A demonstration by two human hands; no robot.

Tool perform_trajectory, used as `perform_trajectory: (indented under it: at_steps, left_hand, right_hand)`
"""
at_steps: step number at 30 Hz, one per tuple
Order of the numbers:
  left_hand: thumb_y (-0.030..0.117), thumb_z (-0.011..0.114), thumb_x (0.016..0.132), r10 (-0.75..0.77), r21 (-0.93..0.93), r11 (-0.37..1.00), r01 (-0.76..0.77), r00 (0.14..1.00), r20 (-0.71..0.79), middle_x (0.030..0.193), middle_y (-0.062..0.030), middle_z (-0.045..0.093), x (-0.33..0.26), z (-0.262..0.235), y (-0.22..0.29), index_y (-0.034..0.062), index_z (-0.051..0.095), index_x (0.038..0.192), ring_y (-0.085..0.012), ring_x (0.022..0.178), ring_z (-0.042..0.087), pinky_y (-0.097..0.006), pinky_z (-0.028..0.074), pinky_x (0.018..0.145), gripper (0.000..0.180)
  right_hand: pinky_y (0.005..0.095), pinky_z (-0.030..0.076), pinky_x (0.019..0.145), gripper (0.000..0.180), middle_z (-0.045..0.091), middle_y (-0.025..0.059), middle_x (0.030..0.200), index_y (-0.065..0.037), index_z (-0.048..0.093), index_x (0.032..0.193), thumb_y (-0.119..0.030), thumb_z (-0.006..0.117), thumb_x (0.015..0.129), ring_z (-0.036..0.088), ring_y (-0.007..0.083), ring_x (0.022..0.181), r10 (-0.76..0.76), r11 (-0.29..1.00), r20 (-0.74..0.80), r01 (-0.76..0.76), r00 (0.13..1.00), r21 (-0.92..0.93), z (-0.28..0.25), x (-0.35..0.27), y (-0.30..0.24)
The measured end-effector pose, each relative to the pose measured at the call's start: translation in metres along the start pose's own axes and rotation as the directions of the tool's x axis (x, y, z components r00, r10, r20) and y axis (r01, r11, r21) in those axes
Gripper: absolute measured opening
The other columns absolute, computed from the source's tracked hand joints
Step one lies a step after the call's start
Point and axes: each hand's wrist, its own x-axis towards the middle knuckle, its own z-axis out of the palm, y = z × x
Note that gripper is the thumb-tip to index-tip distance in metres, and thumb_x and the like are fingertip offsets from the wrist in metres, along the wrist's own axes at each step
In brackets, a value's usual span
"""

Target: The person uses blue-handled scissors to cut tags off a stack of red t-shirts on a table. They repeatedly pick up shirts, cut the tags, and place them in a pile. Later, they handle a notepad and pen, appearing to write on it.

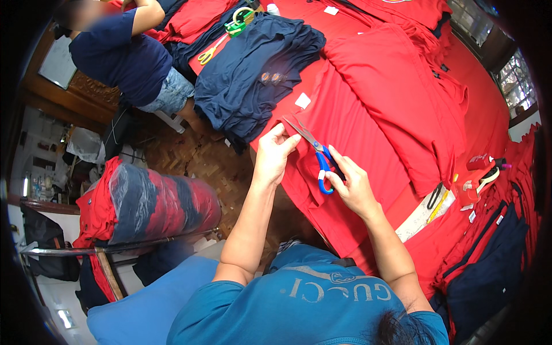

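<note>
As I stand here watching, the person in the teal shirt (299, 305) works at a surface spread with red cloth (368, 138). The right hand (353, 183) grips the blue-handled scissors (317, 147), fingers and thumb closed about the handles, and the slim blades, slightly parted, point up and leftward over the cloth's near edge. The left hand (275, 154) sits just beside the blade tips, thumb and forefinger curled toward each other against the red; I cannot tell whether anything is pinched between them.

A small white tag (303, 101) lies on the cloth just beyond the blades. Farther off, a rumpled heap of navy garments (247, 77) covers the table's left side, with yellow-handled scissors (207, 56) and a green tape dispenser (236, 27) past it. To the right, near a pale strip (424, 215), stands a red tape dispenser (482, 183). Over on the left, a co-worker in navy (118, 54) stands at the table, and a plastic-wrapped bundle of red and navy cloth (164, 201) rests nearer.
</note>
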Motion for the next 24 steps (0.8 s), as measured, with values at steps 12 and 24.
perform_trajectory:
  at_steps: [12, 24]
  left_hand:
    - [-0.004, 0.064, 0.085, 0.024, 0.128, 0.992, -0.021, 0.999, -0.023, 0.089, 0.0016, 0.054, -0.004, 0.012, 0.006, 0.0016, 0.055, 0.094, -0.0046, 0.079, 0.052, -0.022, 0.044, 0.071, 0.014]
    - [-0.002, 0.067, 0.081, 0.211, 0.614, 0.779, -0.128, 0.975, -0.065, 0.073, 0.0027, 0.039, 0.0, -0.018, -0.014, -0.0017, 0.05, 0.081, -0.0046, 0.063, 0.038, -0.023, 0.035, 0.058, 0.017]
  right_hand:
    - [0.0358, 0.052, 0.073, 0.044, 0.065, 0.0183, 0.093, 0.001, 0.052, 0.131, -0.008, 0.057, 0.089, 0.065, 0.0241, 0.076, 0.113, 0.965, -0.029, -0.103, 0.993, 0.241, 0.005, -0.006, 0.015]
    - [0.029, 0.051, 0.058, 0.043, 0.065, 0.0093, 0.088, -0.003, 0.052, 0.135, -0.013, 0.055, 0.093, 0.057, 0.0096, 0.068, 0.271, 0.844, 0.134, -0.302, 0.953, 0.443, 0.005, -0.017, 0.005]
